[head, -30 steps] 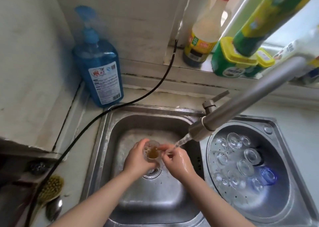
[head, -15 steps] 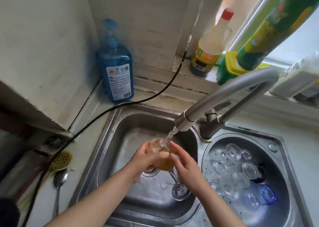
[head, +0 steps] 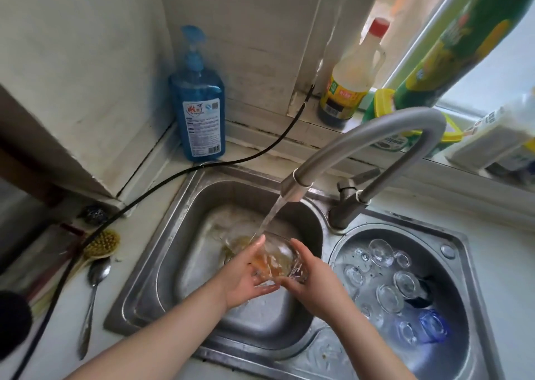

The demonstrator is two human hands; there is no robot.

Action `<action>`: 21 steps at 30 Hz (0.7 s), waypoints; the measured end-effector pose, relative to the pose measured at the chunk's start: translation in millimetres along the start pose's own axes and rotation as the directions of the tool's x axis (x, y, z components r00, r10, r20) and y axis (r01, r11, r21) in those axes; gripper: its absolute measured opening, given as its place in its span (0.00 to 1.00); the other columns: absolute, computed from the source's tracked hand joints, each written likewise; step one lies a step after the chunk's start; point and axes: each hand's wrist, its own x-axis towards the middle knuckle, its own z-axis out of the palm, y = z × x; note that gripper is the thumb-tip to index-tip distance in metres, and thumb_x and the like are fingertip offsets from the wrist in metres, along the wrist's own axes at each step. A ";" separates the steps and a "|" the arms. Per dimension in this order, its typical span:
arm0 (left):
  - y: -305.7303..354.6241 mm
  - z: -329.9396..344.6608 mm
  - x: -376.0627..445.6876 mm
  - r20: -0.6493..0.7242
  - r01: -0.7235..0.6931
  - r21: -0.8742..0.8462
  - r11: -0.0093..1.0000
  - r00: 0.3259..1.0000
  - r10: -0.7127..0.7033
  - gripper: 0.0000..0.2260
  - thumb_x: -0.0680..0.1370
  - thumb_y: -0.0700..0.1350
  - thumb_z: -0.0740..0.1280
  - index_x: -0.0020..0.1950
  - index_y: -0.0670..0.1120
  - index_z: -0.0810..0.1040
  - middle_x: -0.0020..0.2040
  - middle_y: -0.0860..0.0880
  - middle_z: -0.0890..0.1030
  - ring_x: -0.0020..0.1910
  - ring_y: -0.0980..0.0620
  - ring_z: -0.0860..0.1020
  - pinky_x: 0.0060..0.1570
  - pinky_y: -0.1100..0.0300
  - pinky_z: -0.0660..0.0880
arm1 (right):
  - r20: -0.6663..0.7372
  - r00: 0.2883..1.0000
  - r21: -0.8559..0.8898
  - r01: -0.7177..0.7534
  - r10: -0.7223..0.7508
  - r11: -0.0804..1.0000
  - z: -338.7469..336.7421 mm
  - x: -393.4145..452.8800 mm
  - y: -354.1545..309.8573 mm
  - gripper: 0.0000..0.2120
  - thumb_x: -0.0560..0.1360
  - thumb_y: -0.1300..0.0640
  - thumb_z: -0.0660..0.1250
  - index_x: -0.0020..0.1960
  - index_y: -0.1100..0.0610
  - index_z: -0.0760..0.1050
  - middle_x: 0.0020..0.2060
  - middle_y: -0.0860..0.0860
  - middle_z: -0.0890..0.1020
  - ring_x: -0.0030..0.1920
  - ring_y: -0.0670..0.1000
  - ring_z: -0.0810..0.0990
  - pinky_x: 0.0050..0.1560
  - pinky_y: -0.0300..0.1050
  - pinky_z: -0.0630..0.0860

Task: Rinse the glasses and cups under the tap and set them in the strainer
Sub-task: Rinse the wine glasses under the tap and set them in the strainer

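A clear glass (head: 275, 259) with brownish liquid in it lies tilted between both my hands over the left sink basin (head: 185, 235). My left hand (head: 246, 275) cups it from the left and my right hand (head: 312, 281) grips it from the right. Water runs from the grey tap (head: 362, 142) onto the glass rim. Brown water spills toward the basin floor. The round strainer (head: 451, 267) in the right basin holds several clear glasses (head: 389, 297) upside down and a blue glass (head: 432, 326).
A blue soap pump bottle (head: 201, 105) stands at the back left corner. A black cable (head: 179, 174) runs across the counter. A spoon (head: 91, 295) and a brush (head: 101, 245) lie left of the sink. Bottles (head: 351, 78) crowd the window sill behind the tap.
The glass has tipped further onto its side under the stream and brown liquid now pours out. Both hands stay on it. The camera view has shifted slightly.
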 end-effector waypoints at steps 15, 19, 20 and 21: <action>6.1 -4.1 -12.6 -0.003 -0.153 0.039 0.987 0.988 0.153 0.16 0.70 0.49 0.70 0.57 0.51 0.73 0.57 0.49 0.77 0.60 0.50 0.72 0.61 0.52 0.72 | 0.023 0.999 0.413 0.024 -0.036 0.911 5.2 9.5 7.0 0.35 0.60 0.45 0.81 0.63 0.43 0.71 0.58 0.42 0.79 0.48 0.37 0.79 0.49 0.28 0.72; 13.6 -4.0 -24.3 0.066 -0.272 0.244 0.931 0.962 0.264 0.32 0.66 0.46 0.74 0.67 0.56 0.65 0.64 0.51 0.74 0.58 0.53 0.74 0.55 0.53 0.77 | 0.032 0.999 0.738 0.003 -0.039 0.675 28.4 9.7 4.8 0.36 0.59 0.51 0.81 0.64 0.49 0.73 0.60 0.48 0.79 0.53 0.48 0.83 0.52 0.44 0.80; 16.1 -2.5 -27.4 0.066 -0.297 0.289 0.910 0.955 0.290 0.35 0.65 0.46 0.75 0.68 0.58 0.64 0.64 0.50 0.74 0.59 0.53 0.75 0.52 0.54 0.78 | 0.032 0.999 0.769 -0.001 -0.037 0.639 31.2 9.9 1.7 0.35 0.60 0.53 0.81 0.65 0.49 0.72 0.60 0.47 0.79 0.55 0.49 0.82 0.53 0.46 0.80; 17.6 -2.3 -27.9 0.064 -0.322 0.320 0.891 0.945 0.319 0.36 0.64 0.45 0.76 0.67 0.59 0.64 0.63 0.49 0.75 0.60 0.51 0.76 0.50 0.55 0.78 | 0.034 0.999 0.785 -0.005 -0.034 0.619 32.9 10.4 -1.7 0.34 0.61 0.55 0.80 0.64 0.49 0.72 0.60 0.47 0.79 0.56 0.49 0.82 0.54 0.45 0.80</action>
